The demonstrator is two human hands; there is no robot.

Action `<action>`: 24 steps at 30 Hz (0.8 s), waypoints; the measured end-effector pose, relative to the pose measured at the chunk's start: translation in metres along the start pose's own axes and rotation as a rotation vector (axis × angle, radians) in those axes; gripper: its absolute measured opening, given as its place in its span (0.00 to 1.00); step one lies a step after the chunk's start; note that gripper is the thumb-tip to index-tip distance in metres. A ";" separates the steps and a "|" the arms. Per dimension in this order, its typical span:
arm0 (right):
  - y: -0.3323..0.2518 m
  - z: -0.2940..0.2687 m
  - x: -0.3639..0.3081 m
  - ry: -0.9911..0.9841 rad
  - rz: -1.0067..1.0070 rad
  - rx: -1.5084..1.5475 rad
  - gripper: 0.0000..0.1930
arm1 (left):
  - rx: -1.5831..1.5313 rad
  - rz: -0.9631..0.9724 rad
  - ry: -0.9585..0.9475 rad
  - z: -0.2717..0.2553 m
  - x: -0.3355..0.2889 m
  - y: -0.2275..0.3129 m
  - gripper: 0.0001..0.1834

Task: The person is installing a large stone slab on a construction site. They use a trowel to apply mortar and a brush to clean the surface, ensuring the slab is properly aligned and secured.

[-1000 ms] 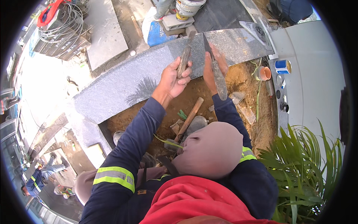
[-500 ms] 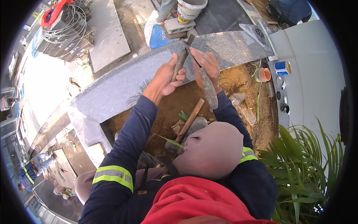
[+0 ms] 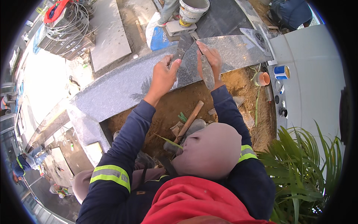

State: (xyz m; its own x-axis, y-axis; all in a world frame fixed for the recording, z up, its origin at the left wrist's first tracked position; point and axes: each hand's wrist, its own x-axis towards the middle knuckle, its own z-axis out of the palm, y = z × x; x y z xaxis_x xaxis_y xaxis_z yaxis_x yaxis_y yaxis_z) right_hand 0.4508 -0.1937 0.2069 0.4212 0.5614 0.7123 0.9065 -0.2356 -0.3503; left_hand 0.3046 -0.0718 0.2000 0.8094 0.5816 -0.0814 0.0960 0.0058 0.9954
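Note:
My left hand is closed on a flat, dark grey piece with a broad face; its exact kind is unclear. Close by on the right, my right hand grips a trowel with a long, rounded, dirt-smeared blade. That blade hangs down along my right wrist, while its thin far end reaches toward the grey piece. Whether the two touch cannot be made out. Both hands are over the speckled grey stone slab. Below them, a wooden handle lies on the brown soil in front of my knee.
A white bucket stands behind the slab, near another person's leg. To the right are an orange-mouthed pot, a blue can and a palm plant. Coiled wire tops stacked blocks at far left. Another person crouches at upper right.
The grey piece in my left hand has turned from nearly edge-on to showing its broad face. My right hand has shifted slightly, and the trowel blade has swung up and left with it.

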 end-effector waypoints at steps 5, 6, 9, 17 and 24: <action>-0.052 -0.010 -0.013 -0.126 -0.051 0.092 0.14 | -0.165 -0.029 -0.024 -0.002 0.001 0.002 0.24; -0.027 0.003 -0.015 -0.075 0.042 0.139 0.14 | -0.202 -0.077 -0.059 -0.010 0.000 0.003 0.23; 0.051 0.018 -0.015 -0.074 0.398 0.176 0.15 | -0.283 -0.151 -0.021 -0.013 -0.005 0.012 0.22; 0.166 0.066 0.031 0.367 1.267 1.087 0.28 | -0.316 -0.148 0.151 -0.032 0.013 -0.004 0.18; 0.181 0.132 0.004 0.515 1.585 0.884 0.20 | -0.304 -0.247 0.142 -0.023 -0.013 -0.033 0.19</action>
State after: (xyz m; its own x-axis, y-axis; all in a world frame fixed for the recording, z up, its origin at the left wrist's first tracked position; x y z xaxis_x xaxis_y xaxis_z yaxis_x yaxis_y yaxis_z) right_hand 0.6132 -0.1291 0.0656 0.8592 -0.0368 -0.5103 -0.4799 0.2875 -0.8289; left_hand 0.2776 -0.0607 0.1696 0.6936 0.6387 -0.3331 0.0849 0.3867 0.9183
